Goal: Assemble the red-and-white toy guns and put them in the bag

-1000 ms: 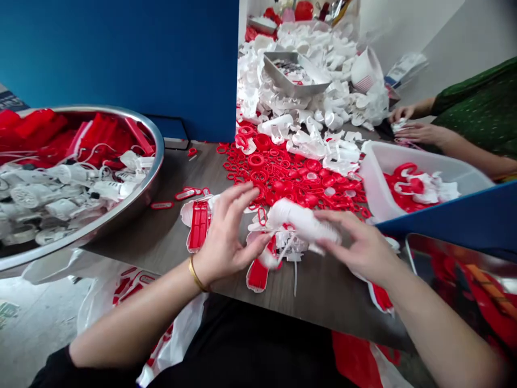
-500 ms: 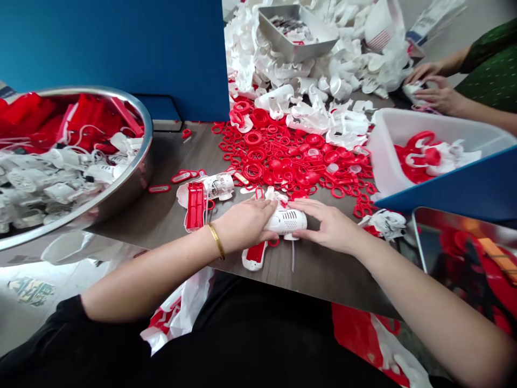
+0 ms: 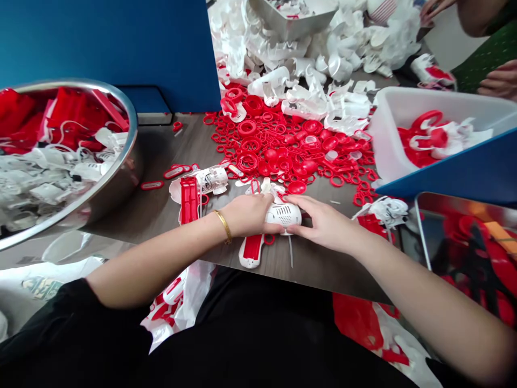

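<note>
A white plastic housing shaped like a hair dryer, with slots and small holes in its barrel, lies on the table between my hands. My left hand is closed over its left part and hides much of it. My right hand grips the barrel's right end between thumb and fingers. Toward me points the handle, white with a red inset. A thin pale strip sticks out below the barrel. To the left lies a similar white barrel with a red handle part.
Loose red rings and caps are heaped behind my hands, with white shells beyond. A steel bowl of parts stands left, a translucent bin right. A blue panel rises at the back. A co-worker's hand shows far right.
My view has shifted slightly. Both my hands stay on the housing, my right fingers closer around its end. The co-worker's hands have moved apart, leaving a white and red piece between them.
</note>
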A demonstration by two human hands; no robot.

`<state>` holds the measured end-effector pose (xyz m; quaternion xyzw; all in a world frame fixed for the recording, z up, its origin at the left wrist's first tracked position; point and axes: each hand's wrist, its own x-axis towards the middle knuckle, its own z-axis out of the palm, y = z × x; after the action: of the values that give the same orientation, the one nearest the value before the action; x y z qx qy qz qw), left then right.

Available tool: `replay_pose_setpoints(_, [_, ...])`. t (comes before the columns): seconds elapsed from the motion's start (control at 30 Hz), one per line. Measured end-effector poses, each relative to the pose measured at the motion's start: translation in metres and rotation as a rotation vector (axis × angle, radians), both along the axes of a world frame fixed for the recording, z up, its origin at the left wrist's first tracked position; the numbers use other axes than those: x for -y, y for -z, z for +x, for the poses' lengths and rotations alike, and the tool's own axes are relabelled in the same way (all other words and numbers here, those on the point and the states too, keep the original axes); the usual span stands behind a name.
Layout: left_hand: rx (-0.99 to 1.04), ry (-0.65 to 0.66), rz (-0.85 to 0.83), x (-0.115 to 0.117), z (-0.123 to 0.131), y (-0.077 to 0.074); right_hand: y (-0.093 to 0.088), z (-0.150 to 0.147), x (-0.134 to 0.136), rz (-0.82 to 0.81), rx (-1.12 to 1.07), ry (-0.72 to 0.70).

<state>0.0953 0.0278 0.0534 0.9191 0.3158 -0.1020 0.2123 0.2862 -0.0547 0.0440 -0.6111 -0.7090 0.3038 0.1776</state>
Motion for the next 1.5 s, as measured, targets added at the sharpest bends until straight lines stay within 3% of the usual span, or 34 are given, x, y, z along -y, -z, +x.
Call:
replay_pose_setpoints(0.07, [0.012,0.008,-0.035,0.001,-0.005,0.002,0.008,0.003,0.017,0.02,-0.08,0.173])
replay_pose_setpoints(0.17, [0.188,-0.089,-0.104,0.006,-0.018,0.004,0.018,0.003,0.042,-0.187,-0.147,0.332])
replay_pose_setpoints(0.27, [0.466,-0.198,-0.153,0.019,-0.031,0.008,0.016,-0.01,0.053,-0.291,-0.38,0.223])
replay_pose_setpoints(0.33, [0.624,-0.232,-0.151,0.03,-0.037,0.01,0.009,-0.023,0.051,-0.166,-0.418,0.154])
replay_pose_setpoints(0.4, [0.746,-0.285,-0.173,0.039,-0.041,0.009,0.0,-0.032,0.045,0.035,-0.324,0.111])
replay_pose_setpoints(0.5, [0.796,-0.346,-0.463,0.045,-0.047,0.005,-0.009,-0.035,0.042,0.193,-0.305,0.012])
replay_pose_setpoints(0.6, [0.88,-0.441,-0.705,0.048,-0.051,0.004,-0.007,-0.03,0.057,0.078,-0.379,-0.028])
replay_pose_setpoints(0.73, [1.131,-0.581,-0.612,0.058,-0.049,0.013,0.003,-0.029,0.086,-0.102,-0.418,-0.009])
replay_pose_setpoints(0.87, [1.271,-0.577,-0.502,0.066,-0.046,0.02,0.007,-0.031,0.095,0.021,-0.384,0.012])
replay_pose_setpoints(0.97, [1.246,-0.457,-0.429,0.067,-0.047,0.014,0.004,-0.021,0.095,-0.034,-0.345,-0.039])
replay_pose_setpoints(1.03, [1.116,-0.355,-0.311,0.069,-0.043,0.006,-0.001,-0.011,0.095,-0.077,-0.457,0.005])
replay_pose_setpoints(1.13, [0.823,-0.194,-0.08,0.076,-0.024,-0.006,-0.018,-0.005,0.095,0.057,-0.634,0.165])
replay_pose_setpoints(1.2, [0.698,-0.125,0.0,0.081,-0.01,-0.012,-0.031,-0.007,0.092,0.212,-0.553,0.218])
replay_pose_setpoints(1.27, [0.7,-0.081,-0.036,0.083,-0.003,-0.016,-0.039,-0.008,0.089,0.303,-0.441,0.219])
replay_pose_setpoints(1.37, [0.746,-0.031,-0.224,0.084,-0.015,-0.014,-0.037,-0.005,0.087,0.285,-0.521,0.212])
replay_pose_setpoints(1.5, [0.62,-0.114,-0.389,0.089,-0.043,-0.007,-0.026,-0.006,0.081,0.251,-0.581,0.175])
